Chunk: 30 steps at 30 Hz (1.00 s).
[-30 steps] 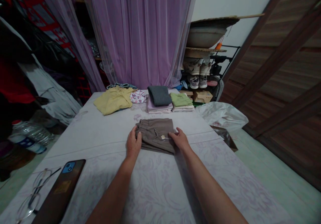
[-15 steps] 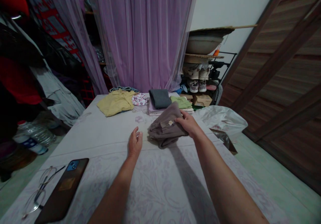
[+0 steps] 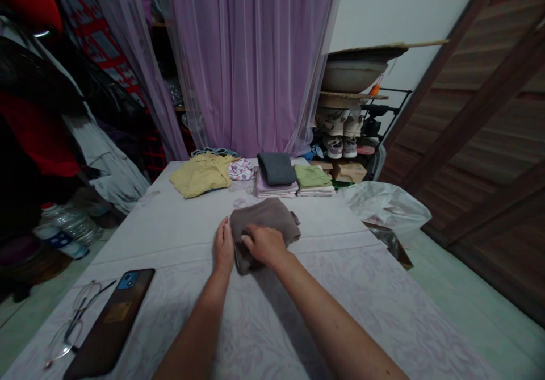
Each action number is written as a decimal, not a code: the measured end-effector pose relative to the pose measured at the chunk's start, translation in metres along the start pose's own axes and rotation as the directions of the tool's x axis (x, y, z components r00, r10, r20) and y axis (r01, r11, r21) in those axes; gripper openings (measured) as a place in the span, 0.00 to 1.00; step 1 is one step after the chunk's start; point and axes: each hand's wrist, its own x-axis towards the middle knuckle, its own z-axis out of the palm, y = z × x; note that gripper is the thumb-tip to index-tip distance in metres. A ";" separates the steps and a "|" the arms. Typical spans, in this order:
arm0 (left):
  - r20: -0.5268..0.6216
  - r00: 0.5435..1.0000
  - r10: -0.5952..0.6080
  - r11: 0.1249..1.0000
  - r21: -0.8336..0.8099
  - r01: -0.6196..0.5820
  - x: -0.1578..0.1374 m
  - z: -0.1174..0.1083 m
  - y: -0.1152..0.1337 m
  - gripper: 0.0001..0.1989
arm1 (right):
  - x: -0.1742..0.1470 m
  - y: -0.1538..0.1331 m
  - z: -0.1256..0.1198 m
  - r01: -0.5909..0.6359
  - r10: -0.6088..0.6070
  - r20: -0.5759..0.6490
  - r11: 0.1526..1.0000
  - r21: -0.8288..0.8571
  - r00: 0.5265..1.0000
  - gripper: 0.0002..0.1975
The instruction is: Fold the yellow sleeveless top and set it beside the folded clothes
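A folded grey-brown garment point(image 3: 268, 212) lies on the cloth-covered surface in front of me, its ruffled edge at the right. My left hand point(image 3: 223, 245) is upright along the garment's left edge, fingers stretched out and touching its side. Across the top of the garment rests my right hand point(image 3: 264, 245), its fingers curled and pinching the fabric near the left edge. Part of the front of the garment is hidden by this hand.
Behind are a yellow garment point(image 3: 202, 174), a patterned cloth point(image 3: 242, 170), a dark grey folded cloth point(image 3: 276, 168) on a stack, and a green folded cloth point(image 3: 313, 175) on another. A phone point(image 3: 113, 317) and glasses point(image 3: 70, 329) lie front left. A plastic bag point(image 3: 387, 204) stands right.
The garment has come down flat on the surface and been turned, its flower patch no longer showing. My right hand has moved left over it; my left hand now touches its side.
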 end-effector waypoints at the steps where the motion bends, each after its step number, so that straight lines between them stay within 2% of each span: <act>1: 0.004 1.000 -0.007 1.000 -0.009 0.007 -0.001 0.000 0.003 0.23 | 0.002 0.008 0.002 0.001 -0.001 -0.050 1.000 0.002 0.999 0.18; 3: 0.057 0.998 0.023 1.000 0.018 -0.024 -0.004 0.002 0.011 0.22 | 0.010 0.026 0.003 0.027 -0.028 -0.132 1.000 -0.011 0.991 0.18; 6: 0.221 0.967 0.126 0.963 0.206 -0.172 -0.012 0.009 0.025 0.23 | 0.021 0.053 0.009 0.091 -0.097 -0.153 0.995 -0.045 0.983 0.21; 9: 0.352 0.926 0.139 0.882 0.381 -0.278 -0.019 0.013 0.035 0.25 | 0.026 0.068 0.030 0.025 -0.035 -0.166 0.998 -0.064 0.985 0.24; 12: 0.404 0.908 0.111 0.838 0.453 -0.304 -0.022 0.013 0.039 0.26 | 0.025 0.071 0.047 -0.057 0.043 -0.230 0.997 -0.057 0.972 0.25; 15: 0.394 0.912 0.110 0.838 0.456 -0.298 -0.022 0.011 0.037 0.26 | 0.023 0.071 0.048 -0.041 0.034 -0.225 0.999 -0.030 0.974 0.24; 18: 0.262 0.956 0.134 0.871 0.429 -0.240 -0.021 0.008 0.030 0.25 | 0.023 0.079 0.039 -0.039 0.047 -0.241 0.999 0.038 0.969 0.22; 21: 0.110 0.990 0.093 0.889 0.439 -0.132 -0.023 0.004 0.024 0.24 | 0.026 0.098 0.027 -0.178 0.217 -0.293 0.972 0.154 0.931 0.25; 23: 0.091 0.995 0.050 0.882 0.464 -0.087 -0.025 0.000 0.025 0.24 | 0.030 0.114 0.018 -0.318 0.385 -0.181 0.895 0.312 0.905 0.31; 25: 0.108 0.994 0.025 0.875 0.478 -0.075 -0.027 -0.003 0.027 0.24 | 0.034 0.129 0.010 -0.434 0.477 0.025 0.777 0.456 0.879 0.36; 27: 0.122 0.992 0.018 0.874 0.481 -0.075 -0.027 -0.005 0.030 0.23 | 0.037 0.141 0.003 -0.499 0.483 0.184 0.681 0.535 0.856 0.36; 30: 0.122 0.992 0.021 0.873 0.481 -0.078 -0.026 -0.005 0.031 0.23 | 0.039 0.148 -0.001 -0.542 0.437 0.328 0.586 0.602 0.838 0.27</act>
